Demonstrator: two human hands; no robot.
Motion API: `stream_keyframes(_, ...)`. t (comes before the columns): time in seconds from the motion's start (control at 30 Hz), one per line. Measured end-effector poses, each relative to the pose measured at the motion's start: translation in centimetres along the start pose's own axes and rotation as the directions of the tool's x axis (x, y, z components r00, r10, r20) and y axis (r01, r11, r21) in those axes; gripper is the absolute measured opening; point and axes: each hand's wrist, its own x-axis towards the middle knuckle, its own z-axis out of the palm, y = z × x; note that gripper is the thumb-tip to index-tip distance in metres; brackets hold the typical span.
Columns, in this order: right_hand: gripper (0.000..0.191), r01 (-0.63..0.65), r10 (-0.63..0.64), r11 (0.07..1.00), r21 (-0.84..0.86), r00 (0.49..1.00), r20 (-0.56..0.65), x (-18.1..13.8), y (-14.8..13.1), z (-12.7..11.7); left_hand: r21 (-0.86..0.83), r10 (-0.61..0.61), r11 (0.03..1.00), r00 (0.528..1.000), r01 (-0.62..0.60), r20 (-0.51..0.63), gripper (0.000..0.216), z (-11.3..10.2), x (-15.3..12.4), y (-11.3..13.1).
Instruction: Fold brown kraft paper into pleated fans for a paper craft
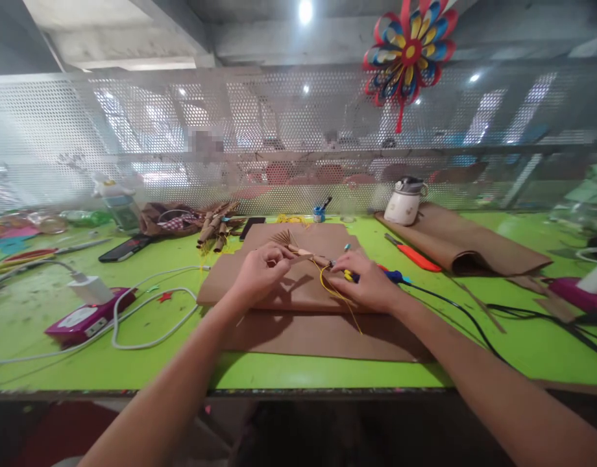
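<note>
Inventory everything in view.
Table: one, green, foreground
Screen: one, grey, behind
Ornament: one, multicoloured, upper right
Flask: one, white, back right
Rolled paper: one, brown, right
Cutter: one, red, right
Flat paper: several, brown, centre
Craft piece: one, brown, centre
String: some, yellow, centre
Corded tool: one, blue, right
Phones: two, dark, left of centre
Power strips: two, purple, both sides
Paper rolls: several, brown, back left
Small items: uncounted, mixed, around
Left hand: one, bare, centre
Right hand: one, bare, centre

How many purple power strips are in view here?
2: one power strip on the left, the other power strip at the right edge, partly cut off.
</note>
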Motion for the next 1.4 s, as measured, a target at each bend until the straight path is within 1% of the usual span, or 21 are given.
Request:
stream_keyframes(0.03, 0.019, 0.032, -0.029, 0.998, -0.059, 0.998, 0.050, -0.2, -0.2, 0.4, 0.068, 0.021, 0.998, 0.998, -0.017, -0.051, 0.024, 0.3, 0.0, -0.3)
stream_keyframes(0.1, 0.016, 0.039, -0.024, 0.990, -0.139, 0.993, 0.112, -0.4, -0.4, 1.0, 0.160, 0.080, 0.985, 0.991, -0.063, -0.103, 0.025, 0.8, 0.0, -0.8)
stream_keyframes(0.2, 0.023, -0.012, 0.030, 0.987, -0.160, 0.993, 0.114, -0.3, 0.0, 1.3, 0.211, 0.137, 0.971, 0.985, -0.112, -0.109, 0.024, 1.4, -0.2, -1.0)
stream_keyframes(0.3, 0.025, -0.084, 0.091, 0.987, -0.137, 0.995, 0.047, 0.0, 0.7, 0.9, 0.226, 0.151, 0.965, 0.986, -0.131, -0.074, 0.024, 1.6, -0.4, -0.9)
stream_keyframes(0.4, 0.025, -0.178, 0.176, 0.979, -0.096, 0.984, -0.029, 0.3, 1.4, 0.3, 0.271, 0.169, 0.950, 0.985, -0.156, -0.025, 0.024, 1.8, -0.6, -0.6)
stream_keyframes(0.5, 0.024, -0.248, 0.245, 0.968, -0.047, 0.967, -0.068, 0.4, 2.0, -0.1, 0.312, 0.187, 0.931, 0.981, -0.191, 0.044, 0.025, 2.2, -0.7, -0.4)
stream_keyframes(0.57, 0.024, -0.270, 0.268, 0.963, -0.021, 0.960, -0.082, 0.3, 2.4, -0.2, 0.305, 0.187, 0.931, 0.979, -0.203, 0.083, 0.026, 2.4, -0.8, -0.3)
stream_keyframes(0.67, 0.023, -0.275, 0.275, 0.961, 0.013, 0.957, -0.095, 0.3, 2.6, -0.3, 0.285, 0.172, 0.940, 0.982, -0.188, 0.081, 0.026, 2.5, -0.9, -0.2)
stream_keyframes(0.87, 0.024, -0.229, 0.234, 0.972, 0.051, 0.961, -0.144, 0.3, 1.7, -1.4, 0.271, 0.137, 0.953, 0.991, -0.133, 0.004, 0.026, 2.3, -1.0, -0.1)
stream_keyframes(0.93, 0.022, -0.198, 0.206, 0.979, 0.055, 0.952, -0.226, 0.3, 1.3, -2.3, 0.271, 0.125, 0.955, 0.992, -0.117, -0.012, 0.026, 2.3, -1.0, -0.2)
stream_keyframes(1.0, 0.018, -0.173, 0.171, 0.985, 0.027, 0.925, -0.339, 0.3, 1.2, -3.3, 0.275, 0.121, 0.955, 0.992, -0.110, -0.025, 0.026, 2.3, -0.9, -0.4)
stream_keyframes(1.03, 0.016, -0.169, 0.157, 0.986, 0.000, 0.915, -0.372, 0.3, 1.2, -3.8, 0.279, 0.124, 0.954, 0.992, -0.111, -0.027, 0.025, 2.3, -0.9, -0.4)
stream_keyframes(1.07, 0.013, -0.171, 0.150, 0.985, -0.025, 0.917, -0.370, 0.2, 1.2, -4.2, 0.283, 0.127, 0.952, 0.992, -0.116, -0.021, 0.025, 2.4, -0.9, -0.4)
stream_keyframes(1.1, 0.012, -0.176, 0.156, 0.984, -0.030, 0.929, -0.335, 0.1, 1.2, -4.5, 0.286, 0.128, 0.950, 0.992, -0.121, -0.003, 0.025, 2.4, -0.9, -0.4)
stream_keyframes(1.13, 0.011, -0.181, 0.173, 0.983, -0.007, 0.950, -0.260, 0.0, 1.1, -4.8, 0.288, 0.125, 0.949, 0.992, -0.128, 0.028, 0.025, 2.4, -0.9, -0.4)
stream_keyframes(1.2, 0.012, -0.198, 0.203, 0.974, 0.108, 0.978, -0.039, -0.3, 0.7, -5.1, 0.292, 0.113, 0.946, 0.987, -0.142, 0.111, 0.027, 2.4, -1.0, -0.1)
stream_keyframes(1.23, 0.013, -0.210, 0.202, 0.961, 0.182, 0.978, 0.059, -0.5, 0.4, -5.1, 0.302, 0.106, 0.942, 0.983, -0.148, 0.151, 0.028, 2.5, -1.1, 0.0)
stream_keyframes(1.27, 0.015, -0.220, 0.197, 0.942, 0.254, 0.974, 0.115, -0.6, 0.1, -5.1, 0.320, 0.097, 0.935, 0.978, -0.153, 0.182, 0.029, 2.5, -1.1, 0.2)
stream_keyframes(1.3, 0.016, -0.227, 0.197, 0.921, 0.317, 0.973, 0.122, -0.6, -0.1, -5.2, 0.345, 0.091, 0.925, 0.975, -0.158, 0.204, 0.030, 2.7, -1.2, 0.3)
stream_keyframes(1.33, 0.016, -0.227, 0.212, 0.901, 0.368, 0.974, 0.082, -0.6, -0.1, -5.2, 0.376, 0.087, 0.911, 0.972, -0.166, 0.218, 0.030, 2.8, -1.3, 0.4)
stream_keyframes(1.4, 0.016, -0.214, 0.283, 0.867, 0.449, 0.955, -0.092, -0.4, 0.1, -5.3, 0.448, 0.089, 0.874, 0.968, -0.189, 0.234, 0.028, 3.3, -1.3, 0.6)
